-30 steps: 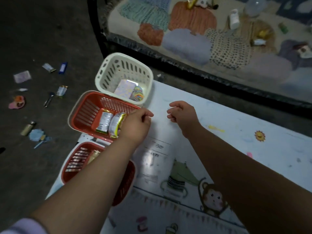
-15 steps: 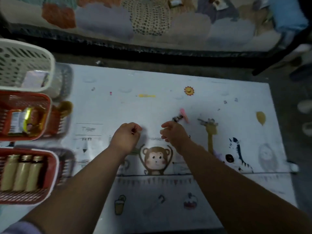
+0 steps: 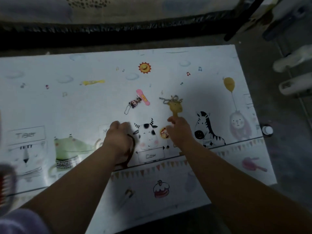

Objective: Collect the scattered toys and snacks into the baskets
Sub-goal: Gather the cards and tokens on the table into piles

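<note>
Lying on the printed mat (image 3: 84,105), a doll keychain (image 3: 134,103) w/ a pink tag (image 3: 143,97) and a small round item (image 3: 163,132) were seen just ahead of and beside the hands, left hand (image 3: 118,134) curled empty, right hand (image 3: 179,130) loosely half-open, nothing gripped.

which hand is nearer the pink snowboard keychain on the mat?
Roughly even, left slightly nearer. The left hand sits below-left of the pink snowboard keychain; the right hand sits below-right. Neither touches it.
</note>
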`<state>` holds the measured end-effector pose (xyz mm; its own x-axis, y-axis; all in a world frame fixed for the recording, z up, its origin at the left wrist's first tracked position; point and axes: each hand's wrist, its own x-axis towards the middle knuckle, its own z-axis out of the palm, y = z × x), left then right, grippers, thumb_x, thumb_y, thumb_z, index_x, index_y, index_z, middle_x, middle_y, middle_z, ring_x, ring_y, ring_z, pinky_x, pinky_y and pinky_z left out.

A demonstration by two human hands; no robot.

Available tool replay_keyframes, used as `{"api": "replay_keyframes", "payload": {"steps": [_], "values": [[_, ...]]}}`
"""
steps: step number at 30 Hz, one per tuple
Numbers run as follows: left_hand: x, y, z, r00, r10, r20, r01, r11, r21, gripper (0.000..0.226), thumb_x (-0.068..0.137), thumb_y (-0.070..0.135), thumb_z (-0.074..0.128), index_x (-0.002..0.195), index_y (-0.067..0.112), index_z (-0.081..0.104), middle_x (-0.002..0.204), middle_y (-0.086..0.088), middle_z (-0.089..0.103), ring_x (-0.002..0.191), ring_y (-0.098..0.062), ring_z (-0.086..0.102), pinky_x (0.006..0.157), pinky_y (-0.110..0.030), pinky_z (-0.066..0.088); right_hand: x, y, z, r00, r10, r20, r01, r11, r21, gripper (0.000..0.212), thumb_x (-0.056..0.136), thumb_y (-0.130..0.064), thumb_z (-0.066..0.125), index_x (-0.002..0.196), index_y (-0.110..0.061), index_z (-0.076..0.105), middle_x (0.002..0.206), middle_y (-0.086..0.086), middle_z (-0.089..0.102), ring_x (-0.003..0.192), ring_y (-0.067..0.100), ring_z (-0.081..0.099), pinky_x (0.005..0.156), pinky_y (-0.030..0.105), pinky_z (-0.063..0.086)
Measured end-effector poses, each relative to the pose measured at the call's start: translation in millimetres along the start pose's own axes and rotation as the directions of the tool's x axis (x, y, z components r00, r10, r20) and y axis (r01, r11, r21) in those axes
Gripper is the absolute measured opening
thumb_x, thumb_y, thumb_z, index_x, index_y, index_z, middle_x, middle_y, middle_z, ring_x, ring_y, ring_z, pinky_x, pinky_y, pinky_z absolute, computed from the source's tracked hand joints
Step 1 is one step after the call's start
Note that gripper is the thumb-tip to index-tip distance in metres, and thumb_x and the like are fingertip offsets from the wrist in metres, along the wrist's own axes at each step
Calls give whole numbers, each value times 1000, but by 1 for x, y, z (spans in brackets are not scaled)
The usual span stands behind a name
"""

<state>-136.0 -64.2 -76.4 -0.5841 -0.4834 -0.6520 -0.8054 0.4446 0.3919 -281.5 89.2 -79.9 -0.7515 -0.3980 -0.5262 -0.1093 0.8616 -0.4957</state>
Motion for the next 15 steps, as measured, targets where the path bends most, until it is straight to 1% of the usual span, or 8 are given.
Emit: {"api": "replay_keyframes", "payload": {"steps": [1,2,4,5,7,10,12,15], "values": [[-1,2,3,1000,-10,5,10,998,65,49,84,40,46,128,20,45,141,-8,30,132,-29,32,105,-33,33,8,2,-1,998,-35,-44,32,997,-77,34,89,-12,55,123,-12,57,127,13,51,114,29,51,93,32,43],[-2,7,5,1000,-27,1,27,993,115,47,85,44,46,126,20,44,139,-9,30,130,-31,32,105,-37,33,18,4,-2,993,-83,-81,69,983,-172,38,88,-14,55,126,-15,54,129,13,48,117,30,48,95,34,41],[2,14,4,996,-75,-50,83,980,181,47,88,33,51,130,16,39,137,-12,30,125,-35,35,100,-43,37,37,3,-6,979,-168,-113,126,943,-308,47,86,-15,53,132,-19,48,136,11,42,122,32,43,97,38,39],[6,16,2,991,-90,-102,109,975,196,48,88,26,52,131,13,38,134,-14,33,120,-36,40,96,-45,40,45,-1,-8,978,-175,-112,129,935,-331,51,86,-15,53,136,-20,43,141,10,36,126,33,38,98,41,39],[18,18,-4,974,-95,-205,131,977,169,44,89,24,49,130,11,38,129,-15,39,114,-36,45,90,-45,42,60,-9,-14,982,-154,-111,109,937,-332,55,90,-12,49,141,-26,35,150,6,24,132,33,28,100,50,39],[39,21,-13,963,-20,-270,58,989,134,53,90,29,52,137,13,34,134,-15,35,118,-36,42,91,-43,41,77,-18,-18,983,-177,-42,145,903,-403,61,92,-6,41,145,-33,27,157,-1,13,140,30,16,101,55,35],[53,29,-17,955,45,-293,-10,993,119,62,90,30,55,143,14,28,142,-13,28,126,-35,34,97,-44,38,78,-19,-16,980,-195,31,186,863,-470,61,90,-2,38,143,-31,31,154,0,18,138,30,21,97,53,37],[70,45,-18,947,123,-297,-91,989,119,65,90,34,56,144,14,27,149,-11,19,133,-34,24,100,-45,37,64,-15,-4,943,-333,-25,261,782,-566,46,87,2,38,126,-19,50,132,8,41,119,31,38,83,41,43]]}}
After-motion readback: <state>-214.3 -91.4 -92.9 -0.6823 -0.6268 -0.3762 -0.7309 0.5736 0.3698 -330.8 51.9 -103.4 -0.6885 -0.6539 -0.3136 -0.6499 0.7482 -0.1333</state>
